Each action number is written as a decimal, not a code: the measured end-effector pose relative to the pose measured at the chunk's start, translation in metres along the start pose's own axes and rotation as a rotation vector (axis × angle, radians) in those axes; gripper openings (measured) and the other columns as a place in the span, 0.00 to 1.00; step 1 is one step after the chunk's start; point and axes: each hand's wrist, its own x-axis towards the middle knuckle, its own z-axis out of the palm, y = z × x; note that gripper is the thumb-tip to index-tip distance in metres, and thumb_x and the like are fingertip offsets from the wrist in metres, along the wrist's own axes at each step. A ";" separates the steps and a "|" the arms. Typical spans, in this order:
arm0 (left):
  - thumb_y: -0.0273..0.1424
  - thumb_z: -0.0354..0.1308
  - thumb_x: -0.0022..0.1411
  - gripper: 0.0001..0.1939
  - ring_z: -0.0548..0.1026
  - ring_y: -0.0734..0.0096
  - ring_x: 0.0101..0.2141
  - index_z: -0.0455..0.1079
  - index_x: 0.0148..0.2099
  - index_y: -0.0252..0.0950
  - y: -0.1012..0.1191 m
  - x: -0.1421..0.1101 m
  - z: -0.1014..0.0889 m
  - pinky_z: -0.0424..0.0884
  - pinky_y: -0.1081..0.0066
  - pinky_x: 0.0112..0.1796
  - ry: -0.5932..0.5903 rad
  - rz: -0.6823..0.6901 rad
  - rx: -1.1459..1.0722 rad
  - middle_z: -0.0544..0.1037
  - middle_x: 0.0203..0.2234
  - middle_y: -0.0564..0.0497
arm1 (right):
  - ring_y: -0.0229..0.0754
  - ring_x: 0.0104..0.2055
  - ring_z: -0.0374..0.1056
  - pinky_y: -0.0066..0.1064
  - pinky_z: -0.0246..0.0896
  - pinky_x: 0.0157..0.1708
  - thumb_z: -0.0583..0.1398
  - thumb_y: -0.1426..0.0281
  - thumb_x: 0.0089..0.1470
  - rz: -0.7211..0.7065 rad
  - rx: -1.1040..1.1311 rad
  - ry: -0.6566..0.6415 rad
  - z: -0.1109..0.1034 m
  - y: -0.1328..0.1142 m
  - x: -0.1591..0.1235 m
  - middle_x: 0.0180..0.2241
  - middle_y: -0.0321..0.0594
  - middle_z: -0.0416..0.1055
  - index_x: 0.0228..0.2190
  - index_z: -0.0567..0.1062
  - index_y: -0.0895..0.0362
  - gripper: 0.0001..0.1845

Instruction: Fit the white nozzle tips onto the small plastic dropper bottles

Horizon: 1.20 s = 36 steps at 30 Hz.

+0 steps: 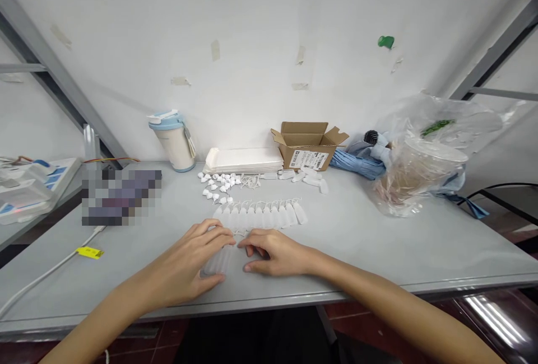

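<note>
My left hand [195, 263] lies over several small translucent pieces [218, 260] near the table's front edge. Its fingers are stretched out, with the thumb apart. Opposite it, my right hand [273, 252] has bent fingers, and a gap shows between index finger and thumb; I see nothing in it. A bit of white cord [239, 233] lies just beyond both sets of fingertips. Behind the hands runs a neat row of flat translucent tag-like pieces [263, 218] with white cord loops at their far ends. My left hand partly hides the nearer pieces.
Small white cap-like parts [221, 182] and loose translucent pieces [311, 179] lie farther back. Along the wall stand a tumbler [174, 143], a flat white stack [246, 159] and an open cardboard box [311, 148]. A plastic bag [414, 173] sits right; a cable [50, 269] crosses left.
</note>
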 end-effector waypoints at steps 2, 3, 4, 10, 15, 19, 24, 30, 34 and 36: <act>0.33 0.60 0.54 0.22 0.60 0.57 0.54 0.64 0.53 0.45 0.004 0.003 -0.003 0.63 0.61 0.51 0.010 0.020 -0.035 0.70 0.50 0.51 | 0.34 0.27 0.60 0.26 0.59 0.30 0.61 0.69 0.51 -0.052 0.008 0.063 0.000 0.002 -0.001 0.31 0.38 0.68 0.42 0.73 0.60 0.15; 0.35 0.59 0.55 0.22 0.61 0.58 0.54 0.64 0.53 0.44 0.006 0.007 -0.007 0.63 0.62 0.51 0.022 0.032 -0.053 0.70 0.50 0.50 | 0.35 0.27 0.61 0.26 0.59 0.30 0.59 0.70 0.52 -0.082 0.000 0.125 -0.001 0.003 -0.001 0.29 0.38 0.68 0.41 0.73 0.60 0.13; 0.35 0.58 0.57 0.20 0.62 0.59 0.53 0.64 0.53 0.43 0.008 0.012 -0.010 0.63 0.62 0.51 0.041 0.041 -0.066 0.70 0.49 0.50 | 0.35 0.27 0.61 0.27 0.59 0.30 0.57 0.70 0.54 -0.107 -0.018 0.205 -0.003 0.006 -0.001 0.29 0.39 0.68 0.39 0.73 0.60 0.11; 0.34 0.48 0.63 0.13 0.66 0.60 0.48 0.68 0.46 0.37 -0.011 0.080 -0.025 0.65 0.62 0.47 0.301 -0.028 -0.051 0.74 0.43 0.47 | 0.37 0.26 0.61 0.29 0.60 0.29 0.51 0.69 0.58 -0.057 -0.225 0.655 -0.037 0.039 -0.004 0.27 0.40 0.67 0.36 0.72 0.58 0.10; 0.27 0.44 0.59 0.17 0.66 0.57 0.48 0.72 0.44 0.33 -0.047 0.142 -0.009 0.63 0.59 0.49 0.272 -0.091 -0.041 0.76 0.43 0.46 | 0.43 0.35 0.65 0.34 0.63 0.34 0.51 0.69 0.57 0.089 -0.363 0.746 -0.072 0.085 -0.010 0.32 0.45 0.68 0.39 0.71 0.60 0.12; 0.23 0.42 0.57 0.20 0.66 0.55 0.48 0.73 0.45 0.31 -0.058 0.161 0.007 0.63 0.58 0.48 0.193 -0.098 0.024 0.77 0.42 0.44 | 0.49 0.50 0.61 0.44 0.57 0.50 0.51 0.69 0.59 0.155 -0.563 0.636 -0.088 0.114 -0.014 0.47 0.52 0.67 0.47 0.69 0.60 0.17; 0.21 0.43 0.56 0.20 0.67 0.54 0.46 0.73 0.44 0.32 -0.062 0.160 0.018 0.64 0.57 0.46 0.190 -0.062 0.096 0.77 0.41 0.44 | 0.53 0.61 0.47 0.51 0.49 0.55 0.47 0.66 0.62 0.254 -0.700 0.402 -0.087 0.116 -0.012 0.60 0.44 0.57 0.55 0.64 0.53 0.21; 0.21 0.43 0.55 0.22 0.66 0.58 0.49 0.73 0.46 0.34 -0.062 0.154 0.016 0.63 0.58 0.50 0.250 -0.102 0.017 0.76 0.45 0.46 | 0.58 0.65 0.37 0.59 0.45 0.53 0.41 0.59 0.63 0.369 -0.704 0.341 -0.083 0.113 -0.011 0.63 0.41 0.50 0.58 0.60 0.49 0.25; 0.26 0.44 0.55 0.21 0.65 0.59 0.51 0.72 0.48 0.35 -0.061 0.146 0.006 0.62 0.59 0.51 0.344 -0.179 -0.156 0.75 0.47 0.48 | 0.56 0.63 0.41 0.57 0.45 0.53 0.44 0.58 0.62 0.397 -0.653 0.386 -0.083 0.114 -0.009 0.59 0.44 0.58 0.56 0.61 0.51 0.24; 0.29 0.45 0.55 0.21 0.66 0.59 0.51 0.73 0.48 0.36 -0.058 0.141 -0.001 0.64 0.61 0.48 0.383 -0.233 -0.256 0.74 0.48 0.48 | 0.55 0.60 0.47 0.54 0.46 0.53 0.45 0.60 0.62 0.396 -0.656 0.427 -0.083 0.112 -0.008 0.56 0.45 0.62 0.54 0.63 0.53 0.22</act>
